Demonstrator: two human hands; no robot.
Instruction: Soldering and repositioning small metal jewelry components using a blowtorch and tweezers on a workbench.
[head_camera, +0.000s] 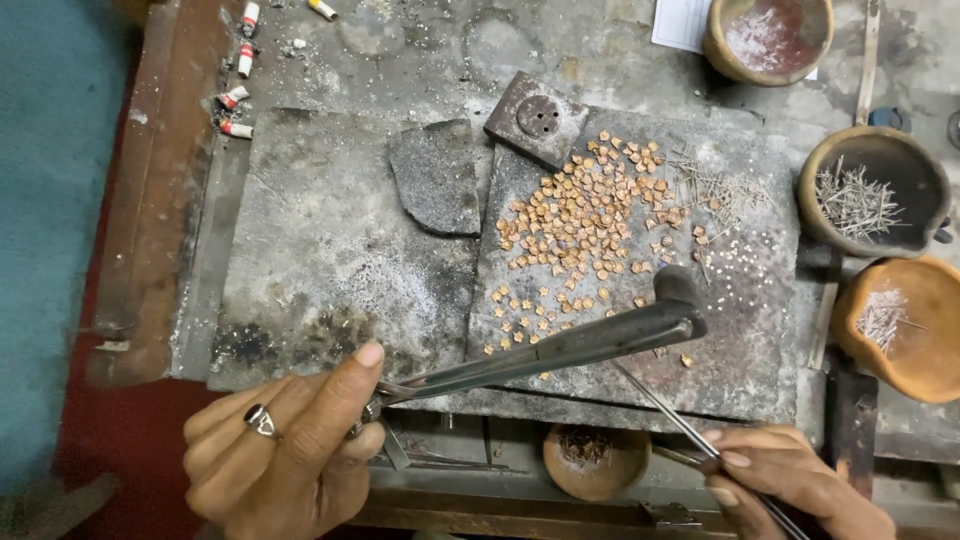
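My left hand, with a ring on one finger, grips the near end of a long dark metal torch pipe whose bent tip hovers over a grey slab. My right hand holds thin metal tweezers pointing up-left toward the slab's near edge. Several small copper-coloured star-shaped pieces lie scattered over the slab, with tiny dots and thin wire bits to their right.
A second grey slab and a broken stone piece lie to the left. A small metal block with holes sits at the back. Clay bowls stand at the right, another small bowl near me.
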